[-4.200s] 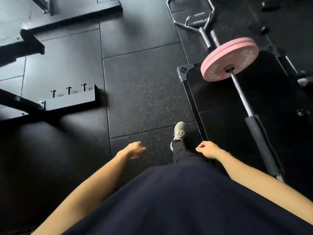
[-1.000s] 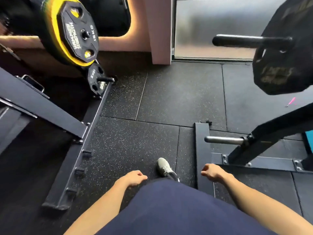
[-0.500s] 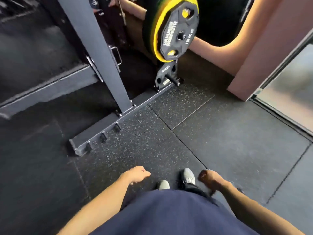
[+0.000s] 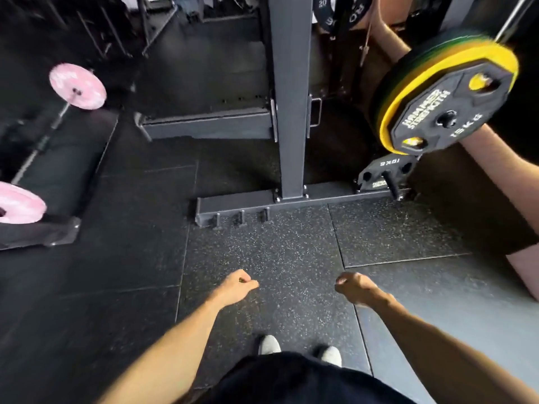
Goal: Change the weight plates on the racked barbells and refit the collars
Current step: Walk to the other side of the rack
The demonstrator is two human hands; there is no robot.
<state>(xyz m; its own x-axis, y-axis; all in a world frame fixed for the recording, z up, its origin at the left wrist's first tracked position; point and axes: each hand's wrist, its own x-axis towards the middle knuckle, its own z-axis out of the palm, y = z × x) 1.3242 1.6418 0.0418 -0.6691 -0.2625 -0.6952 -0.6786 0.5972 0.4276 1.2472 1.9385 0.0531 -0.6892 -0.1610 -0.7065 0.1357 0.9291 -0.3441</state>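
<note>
A racked barbell end carries a black 15 kg plate (image 4: 449,112) over a yellow plate (image 4: 393,112) and green ones behind it, at the upper right. Its bar (image 4: 513,18) runs up out of view. I cannot make out a collar on the sleeve. A small 10 kg plate (image 4: 382,176) sits on a peg at the rack's base. My left hand (image 4: 239,287) and right hand (image 4: 353,287) hang low over the floor with loosely curled fingers, holding nothing, well short of the plates.
The rack's grey upright (image 4: 291,97) stands ahead on a base beam (image 4: 239,208) with short pegs. A barbell with pink plates (image 4: 77,86) lies on a black platform (image 4: 58,234) at left. More black plates (image 4: 338,10) hang at the top. A pink wall (image 4: 522,272) borders the right.
The view has swung left and I have stepped nearer the rack; the loaded plates now sit at upper right and the pink barbell has come into view. Both hands stay empty.
</note>
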